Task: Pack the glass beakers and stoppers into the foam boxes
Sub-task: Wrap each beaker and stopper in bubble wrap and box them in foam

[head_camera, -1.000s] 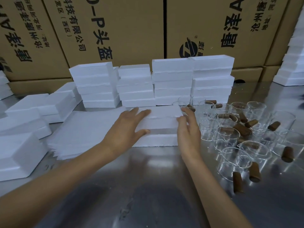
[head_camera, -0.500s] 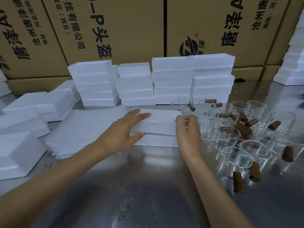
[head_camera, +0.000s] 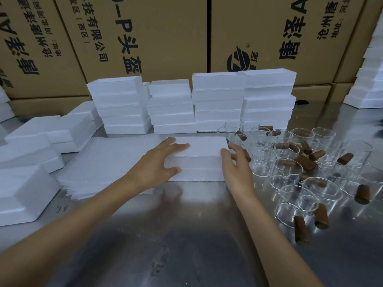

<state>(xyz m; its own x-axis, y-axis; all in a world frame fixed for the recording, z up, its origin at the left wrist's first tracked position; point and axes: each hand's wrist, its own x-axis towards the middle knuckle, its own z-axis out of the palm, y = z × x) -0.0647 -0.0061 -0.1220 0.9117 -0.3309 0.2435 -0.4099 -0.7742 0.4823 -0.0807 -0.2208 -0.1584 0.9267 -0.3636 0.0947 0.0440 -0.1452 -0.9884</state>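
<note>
Both hands clasp the closed foam box (head_camera: 199, 160) on the worktop (head_camera: 186, 235), left hand (head_camera: 159, 162) spread over its lid, right hand (head_camera: 234, 168) pinching its end, likely to open it beside the waiting beakers (head_camera: 288, 172) and stoppers (head_camera: 304, 162).

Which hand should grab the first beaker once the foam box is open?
Right. The right hand is at the foam box's right end, next to the beakers and stoppers. The left hand lies on the box's left side, farther away.
</note>
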